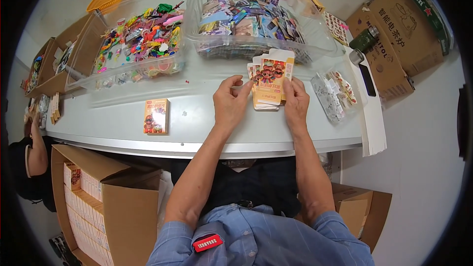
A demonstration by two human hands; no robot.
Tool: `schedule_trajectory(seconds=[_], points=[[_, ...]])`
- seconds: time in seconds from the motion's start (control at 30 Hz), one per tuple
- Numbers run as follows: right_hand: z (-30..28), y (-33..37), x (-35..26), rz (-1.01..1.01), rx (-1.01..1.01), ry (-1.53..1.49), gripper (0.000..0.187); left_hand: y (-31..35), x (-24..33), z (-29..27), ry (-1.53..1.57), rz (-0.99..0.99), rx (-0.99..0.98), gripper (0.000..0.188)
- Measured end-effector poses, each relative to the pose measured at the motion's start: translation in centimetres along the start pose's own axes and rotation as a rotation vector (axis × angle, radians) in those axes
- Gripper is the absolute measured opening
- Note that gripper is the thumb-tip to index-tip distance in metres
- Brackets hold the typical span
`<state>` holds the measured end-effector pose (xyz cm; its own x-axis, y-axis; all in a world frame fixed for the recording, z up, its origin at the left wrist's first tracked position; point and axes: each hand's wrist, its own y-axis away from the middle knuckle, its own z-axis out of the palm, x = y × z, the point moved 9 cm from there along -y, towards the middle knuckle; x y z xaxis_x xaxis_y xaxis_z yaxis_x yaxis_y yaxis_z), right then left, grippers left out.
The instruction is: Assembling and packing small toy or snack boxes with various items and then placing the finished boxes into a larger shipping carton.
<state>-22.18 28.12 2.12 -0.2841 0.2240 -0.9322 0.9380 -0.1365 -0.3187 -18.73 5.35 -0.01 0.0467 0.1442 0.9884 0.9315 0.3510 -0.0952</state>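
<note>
A fanned stack of flattened orange cartons [268,81] with cartoon figures and white flaps lies on the table in front of me. My right hand [296,101] pinches the right edge of the top carton between thumb and fingers. At the stack's left edge is my left hand [230,99], its fingers bent and slightly apart, the thumb tip at the cartons; nothing shows gripped in it. A made-up orange box [156,116] of the same print stands farther left on the table [197,130].
Behind are clear bins of small colourful toys [140,39] and shiny cards [251,19]. At right are a clear bag [332,96], a phone [367,80] and a green bottle [363,40]. A carton of packed boxes [111,187] stands below left. Another person's arm [37,150] shows far left.
</note>
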Motion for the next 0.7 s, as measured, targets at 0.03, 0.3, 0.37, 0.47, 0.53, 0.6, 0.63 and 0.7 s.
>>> schedule_trajectory(seconds=[0.03,0.3,0.37,0.47,0.53,0.6,0.63,0.7], points=[[-0.6,0.0,-1.5,-0.161,0.083,0.043,0.024,0.0,0.1,-0.2,0.094,-0.003,0.004,0.043],[1.0,5.0,-3.7,0.132,-0.13,-0.294,0.028,3.2,6.6,-1.6,0.54,0.212,-0.242,0.067],[4.1,7.8,-3.9,0.285,-0.388,-0.409,0.024,5.0,7.3,0.5,0.628,-0.011,-0.714,0.08],[6.6,10.1,-5.1,0.383,-0.423,-0.658,0.028,5.7,8.0,-0.2,0.748,-0.115,-0.711,0.077],[6.9,10.5,-5.4,0.244,-0.466,-0.503,0.03,5.3,6.7,-1.3,0.679,-0.151,-0.7,0.075],[7.3,11.0,-7.1,0.006,-0.503,-0.285,0.034,4.8,4.7,-1.9,0.524,-0.153,-0.726,0.08],[7.5,11.4,-6.8,0.008,-0.502,-0.285,0.034,4.9,4.7,-1.8,0.524,-0.154,-0.726,0.08],[8.3,12.4,-5.4,0.083,-0.534,-0.25,0.029,3.9,3.9,-3.7,0.242,-0.093,-0.404,0.06]])
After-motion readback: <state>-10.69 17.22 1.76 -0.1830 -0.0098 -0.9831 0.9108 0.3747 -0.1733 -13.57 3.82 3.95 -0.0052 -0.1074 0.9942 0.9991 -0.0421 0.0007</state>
